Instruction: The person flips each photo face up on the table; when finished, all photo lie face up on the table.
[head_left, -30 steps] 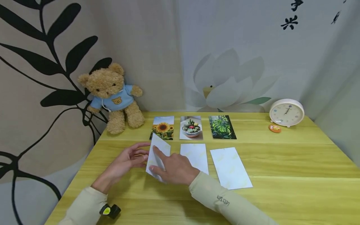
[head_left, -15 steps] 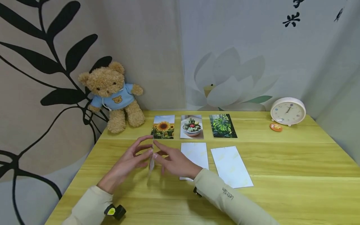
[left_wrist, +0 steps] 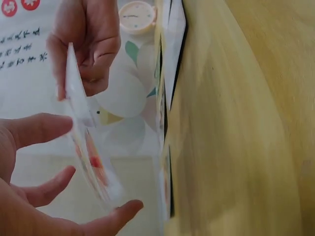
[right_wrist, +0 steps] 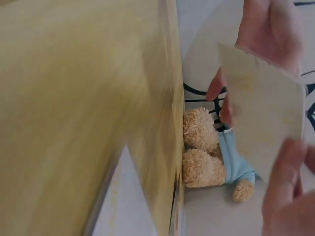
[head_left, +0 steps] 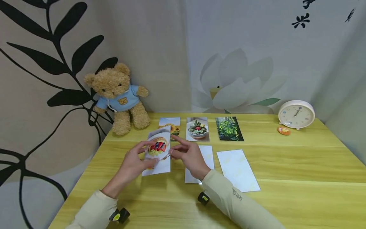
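Observation:
Between my hands a photo card [head_left: 163, 167] stands raised over the table, its picture of a plate with berries facing me. My left hand [head_left: 132, 163] grips it by the left part, thumb in front. My right hand [head_left: 191, 156] pinches its right edge with thumb and fingers. In the right wrist view the card's pale back [right_wrist: 270, 108] shows. Behind it, a sunflower card [head_left: 175, 127] is partly hidden. To the right of that lie a cactus-bowl card [head_left: 198, 127] and a green-leaf card [head_left: 231, 128]. Two cards lie white side up, one [head_left: 207, 156] partly behind my right hand, the other [head_left: 238, 170] farther right.
A teddy bear [head_left: 121, 100] in a blue top sits at the table's back left corner. At the back right stand a round white clock [head_left: 296, 114] and a small orange oval piece [head_left: 283, 130]. A printed curtain [head_left: 160, 63] hangs behind the wooden table [head_left: 300, 165].
The card turned from its white back, through edge-on, to its berry picture facing me. The left hand now grips its left part; the right hand moved from its face to its right edge.

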